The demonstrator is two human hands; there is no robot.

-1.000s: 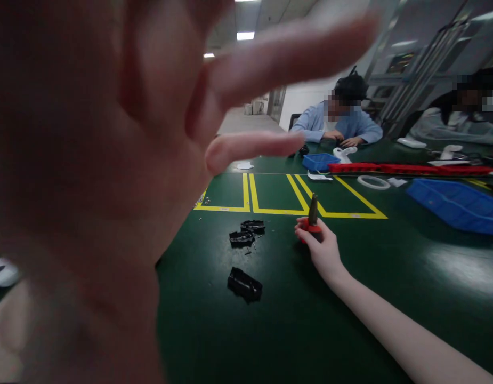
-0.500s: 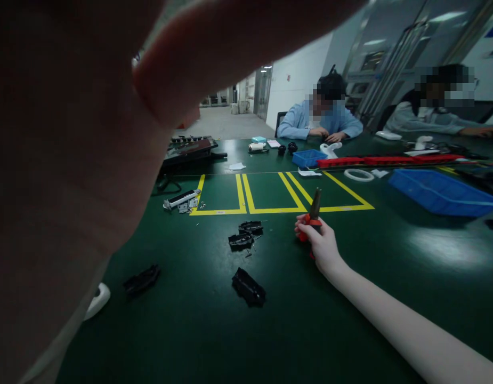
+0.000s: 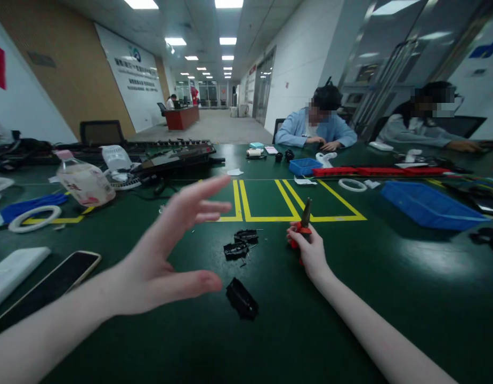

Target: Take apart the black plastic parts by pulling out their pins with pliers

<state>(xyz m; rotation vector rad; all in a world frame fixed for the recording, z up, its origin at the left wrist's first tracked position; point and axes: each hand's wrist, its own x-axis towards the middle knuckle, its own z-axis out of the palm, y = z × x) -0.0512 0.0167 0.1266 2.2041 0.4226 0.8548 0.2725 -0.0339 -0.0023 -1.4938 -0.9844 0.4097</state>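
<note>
Green tabletop (image 3: 374, 325) fills the near part of a long, lit office, with yellow tape outlines (image 3: 266, 219) across its middle and a blue tray (image 3: 430, 207) to the right. On the right, the right hand (image 3: 313, 250) grips red-handled pliers (image 3: 305, 218), tips upward, while the left hand (image 3: 150, 272) hovers at the left, spread wide, thumb apart from its fingers. Between them lie two small black parts (image 3: 235, 250), with a black casing (image 3: 242, 300) nearer.
</note>
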